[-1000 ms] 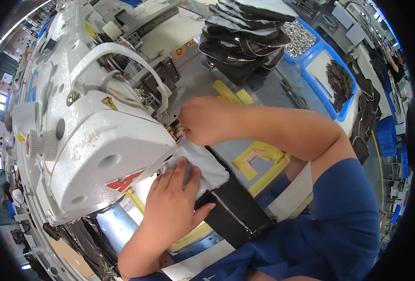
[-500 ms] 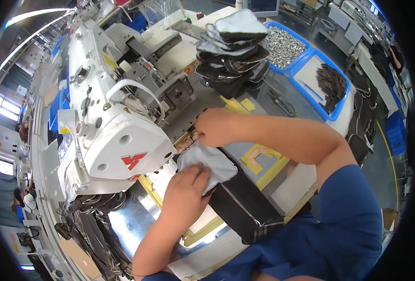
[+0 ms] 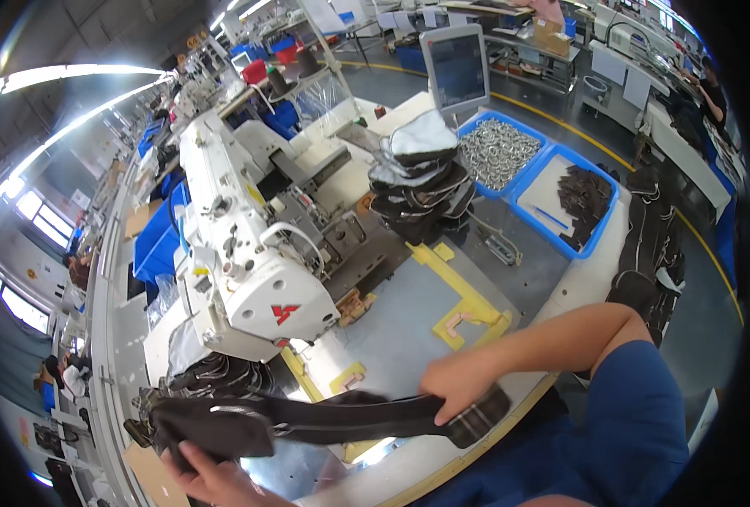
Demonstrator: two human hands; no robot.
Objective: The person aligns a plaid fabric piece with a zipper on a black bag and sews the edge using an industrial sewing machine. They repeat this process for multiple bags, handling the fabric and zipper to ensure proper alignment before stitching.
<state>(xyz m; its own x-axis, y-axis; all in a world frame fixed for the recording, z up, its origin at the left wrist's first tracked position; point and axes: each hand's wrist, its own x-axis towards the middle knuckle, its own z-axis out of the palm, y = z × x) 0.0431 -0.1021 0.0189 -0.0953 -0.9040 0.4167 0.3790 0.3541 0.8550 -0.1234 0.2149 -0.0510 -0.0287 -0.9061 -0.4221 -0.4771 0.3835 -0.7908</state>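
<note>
A long black fabric piece (image 3: 324, 422) with zips and a plaid end lies across the front of the sewing station. My left hand (image 3: 214, 473) grips its bunched left part, low at the lower left. My right hand (image 3: 459, 384) grips it near the plaid right end, thumb over the top. Behind it are the white sewing machine (image 3: 248, 279) and the jig plate with yellow tape (image 3: 468, 313). A pile of dark pieces (image 3: 214, 372) lies left of the machine head, partly behind the held piece.
Stacked black pouches (image 3: 417, 186) stand behind the plate, beside a blue tray of metal rings (image 3: 498, 148) and one of dark pieces (image 3: 582, 203). A screen (image 3: 455, 63) stands behind. Dark fabric (image 3: 645, 253) hangs at the right edge. Co-workers (image 3: 711, 97) are farther off.
Both hands have come down toward the front edge, my left farther left. The piece has left the machine and now stretches sideways between them. The view has tilted up.
</note>
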